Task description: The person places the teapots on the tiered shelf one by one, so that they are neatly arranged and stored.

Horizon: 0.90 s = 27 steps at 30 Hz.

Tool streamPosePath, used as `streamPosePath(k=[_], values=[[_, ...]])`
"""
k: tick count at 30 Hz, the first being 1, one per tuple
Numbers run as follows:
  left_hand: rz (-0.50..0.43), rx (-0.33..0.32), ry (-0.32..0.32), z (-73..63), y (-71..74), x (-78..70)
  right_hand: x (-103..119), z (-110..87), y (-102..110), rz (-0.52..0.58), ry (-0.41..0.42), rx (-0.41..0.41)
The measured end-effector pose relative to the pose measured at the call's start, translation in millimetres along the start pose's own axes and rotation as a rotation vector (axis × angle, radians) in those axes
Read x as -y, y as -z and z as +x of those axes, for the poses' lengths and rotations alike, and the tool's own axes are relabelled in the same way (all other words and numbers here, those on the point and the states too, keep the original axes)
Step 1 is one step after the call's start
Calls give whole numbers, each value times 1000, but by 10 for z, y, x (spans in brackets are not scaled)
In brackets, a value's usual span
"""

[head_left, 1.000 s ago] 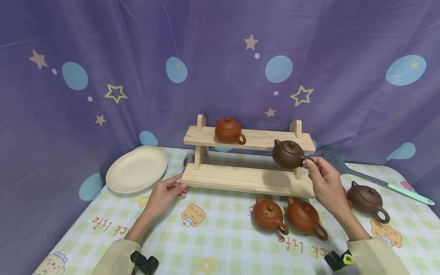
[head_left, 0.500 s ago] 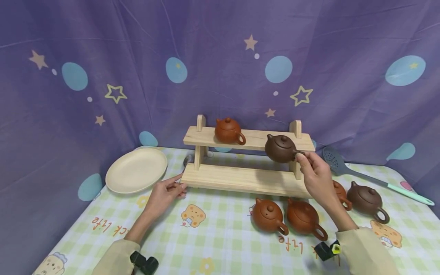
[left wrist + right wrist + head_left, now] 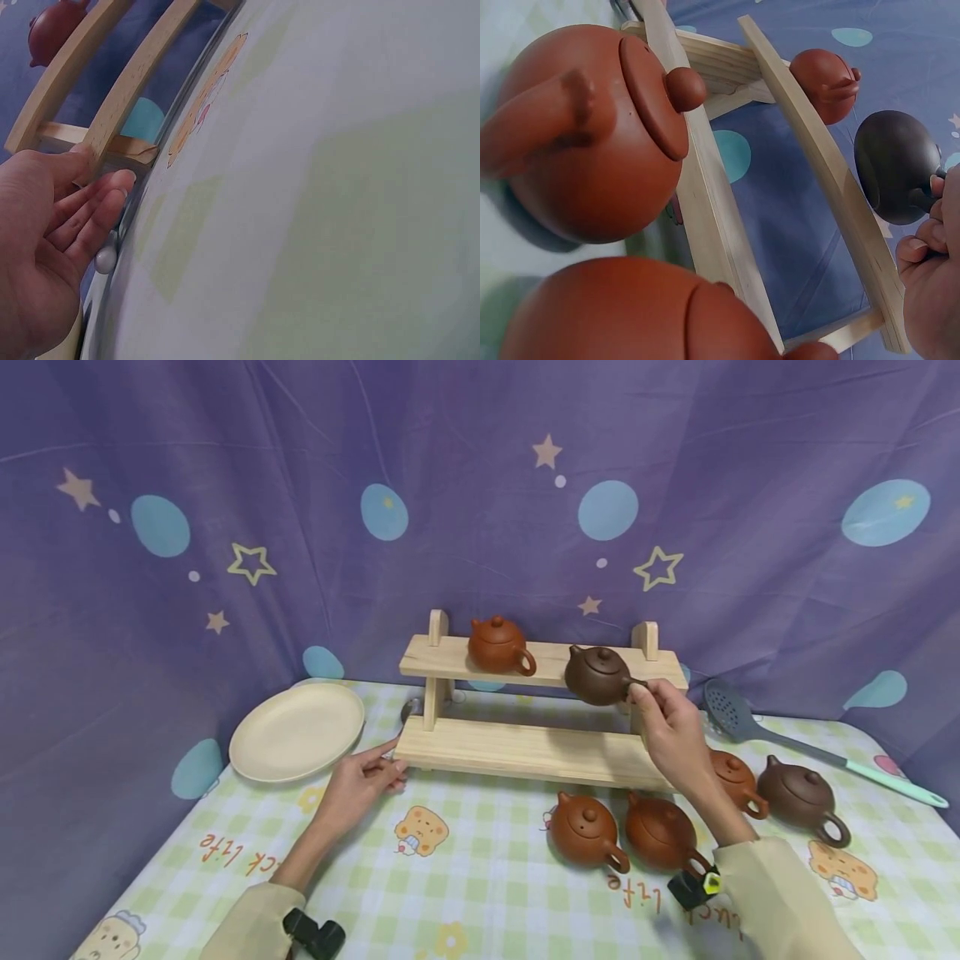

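At the stand's upper board, right of a reddish teapot, you have the dark teapot by its handle, pinched between thumb and fingers of your right hand. It is deep brown, round-bellied and close to upright, its lid on with a small knob, its short spout pointing left; the right wrist view turns it almost black. Whether its base touches the board, you cannot tell. Your fingers cover most of the handle, and that view cuts your hand off at its edge. Your left hand holds the lower board's left end between thumb and forefinger, the fingertips partly out of sight. Your right hand and forearm hide the lower board's right end and part of an orange teapot. Behind the stand's left side, only some of a metal spoon shows.
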State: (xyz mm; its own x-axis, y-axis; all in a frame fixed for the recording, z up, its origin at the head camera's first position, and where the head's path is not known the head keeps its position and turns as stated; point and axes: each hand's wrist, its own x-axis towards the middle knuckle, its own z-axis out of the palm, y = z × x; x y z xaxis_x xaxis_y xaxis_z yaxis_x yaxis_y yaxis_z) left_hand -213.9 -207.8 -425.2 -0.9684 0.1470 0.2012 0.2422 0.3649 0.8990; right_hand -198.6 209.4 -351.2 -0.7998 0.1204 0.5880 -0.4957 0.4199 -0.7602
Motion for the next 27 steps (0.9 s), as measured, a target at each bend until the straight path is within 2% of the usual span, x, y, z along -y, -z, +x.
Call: streamPosePath(k=[8, 13, 27], values=[[-3, 0, -6, -2, 5, 0, -46, 67, -86, 9, -12, 21], [3, 1, -5, 3, 6, 11, -43, 112, -153, 21, 0, 3], [-17, 0, -17, 1, 8, 8, -5, 196, -288, -16, -1, 16]])
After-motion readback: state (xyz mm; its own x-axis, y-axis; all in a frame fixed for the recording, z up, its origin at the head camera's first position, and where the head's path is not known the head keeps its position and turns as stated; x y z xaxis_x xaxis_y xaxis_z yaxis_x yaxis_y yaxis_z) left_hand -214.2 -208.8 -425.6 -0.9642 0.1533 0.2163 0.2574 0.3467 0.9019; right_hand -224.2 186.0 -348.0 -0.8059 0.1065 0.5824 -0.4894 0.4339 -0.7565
